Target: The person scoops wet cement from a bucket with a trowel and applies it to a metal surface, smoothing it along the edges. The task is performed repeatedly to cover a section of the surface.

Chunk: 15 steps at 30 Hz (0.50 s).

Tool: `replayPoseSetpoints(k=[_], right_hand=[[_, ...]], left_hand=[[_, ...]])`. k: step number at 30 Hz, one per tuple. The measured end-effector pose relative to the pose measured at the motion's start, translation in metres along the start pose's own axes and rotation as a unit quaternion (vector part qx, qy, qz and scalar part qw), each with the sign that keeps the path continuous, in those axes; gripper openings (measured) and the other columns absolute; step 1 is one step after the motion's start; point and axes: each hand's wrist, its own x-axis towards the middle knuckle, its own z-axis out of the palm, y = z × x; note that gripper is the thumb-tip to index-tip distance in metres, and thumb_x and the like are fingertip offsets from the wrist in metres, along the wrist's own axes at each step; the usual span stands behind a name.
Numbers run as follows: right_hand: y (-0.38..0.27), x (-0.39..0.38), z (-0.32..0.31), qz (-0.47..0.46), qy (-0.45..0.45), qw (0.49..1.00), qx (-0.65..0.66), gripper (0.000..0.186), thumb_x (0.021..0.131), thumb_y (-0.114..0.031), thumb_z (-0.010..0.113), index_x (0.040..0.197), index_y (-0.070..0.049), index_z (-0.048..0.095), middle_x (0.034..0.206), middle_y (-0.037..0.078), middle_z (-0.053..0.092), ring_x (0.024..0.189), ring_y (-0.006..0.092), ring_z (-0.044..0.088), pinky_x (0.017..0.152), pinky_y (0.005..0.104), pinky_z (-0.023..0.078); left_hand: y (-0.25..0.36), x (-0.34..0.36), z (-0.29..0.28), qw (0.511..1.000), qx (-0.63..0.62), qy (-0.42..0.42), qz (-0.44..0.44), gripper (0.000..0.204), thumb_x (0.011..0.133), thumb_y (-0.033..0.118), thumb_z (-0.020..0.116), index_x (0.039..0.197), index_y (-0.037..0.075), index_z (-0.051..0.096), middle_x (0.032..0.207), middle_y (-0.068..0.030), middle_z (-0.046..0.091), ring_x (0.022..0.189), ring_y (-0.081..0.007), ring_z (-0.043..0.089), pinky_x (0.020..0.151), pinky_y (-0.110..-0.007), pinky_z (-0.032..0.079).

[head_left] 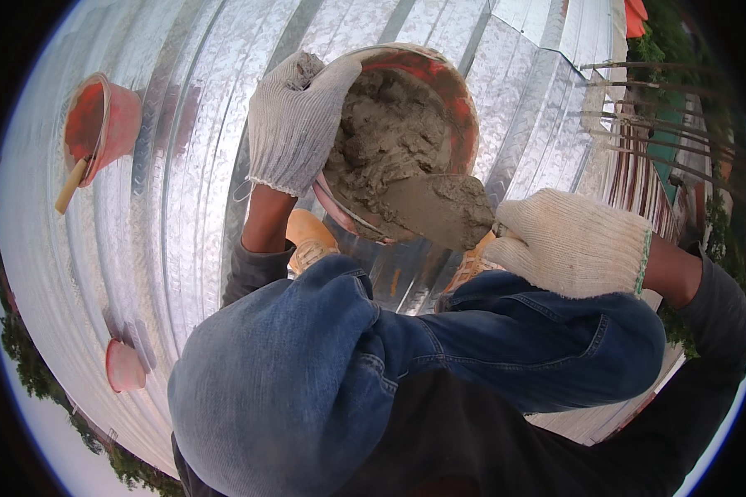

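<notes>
A red bucket (464, 106) of wet grey mortar (389, 124) stands tilted between my boots. My left hand (298, 124), in a grey knit glove, is closed over the bucket's left rim. In a cream knit glove, my right hand (576, 244) grips a trowel (443, 211) at the bucket's near right edge. Mortar coats the trowel blade, which lies across the rim with a lump on its right part. The handle is hidden inside the right glove.
Ribbed metal sheeting (215, 99) spreads beneath everything. To the left, another red bucket (124, 124) has a wooden-handled tool (72, 186) leaning out. A small pink bucket (126, 366) sits lower left. Thin steel rods (663, 124) jut out at the right beyond the sheeting's edge.
</notes>
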Motion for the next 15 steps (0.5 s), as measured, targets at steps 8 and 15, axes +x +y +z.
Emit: replayPoseSetpoints(k=[8,15], right_hand=[[0.042,0.039,0.01,0.044,0.16,0.968,-0.189,0.03,0.108,-0.03,0.066,0.105,-0.001,0.069,0.086,0.018,0.076,0.077,0.0379,0.078,0.072,0.05,0.063],[0.02,0.101,0.069,-0.061,0.034,0.971,0.228,0.044,0.11,-0.039,0.064,0.104,0.004,0.071,0.08,0.022,0.071,0.066,0.0346,0.073,0.065,0.0466,0.058]], left_hand=[[-0.001,-0.005,-0.002,0.998,-0.041,0.012,-0.041,0.048,0.099,0.046,0.084,0.086,0.002,0.073,0.068,-0.0022,0.064,0.066,-0.009,0.059,0.063,-0.034,0.054],[0.007,-0.014,0.009,0.999,-0.032,0.029,-0.008,0.046,0.099,0.046,0.084,0.086,0.002,0.074,0.07,-0.0026,0.068,0.065,-0.0095,0.062,0.063,-0.034,0.054]])
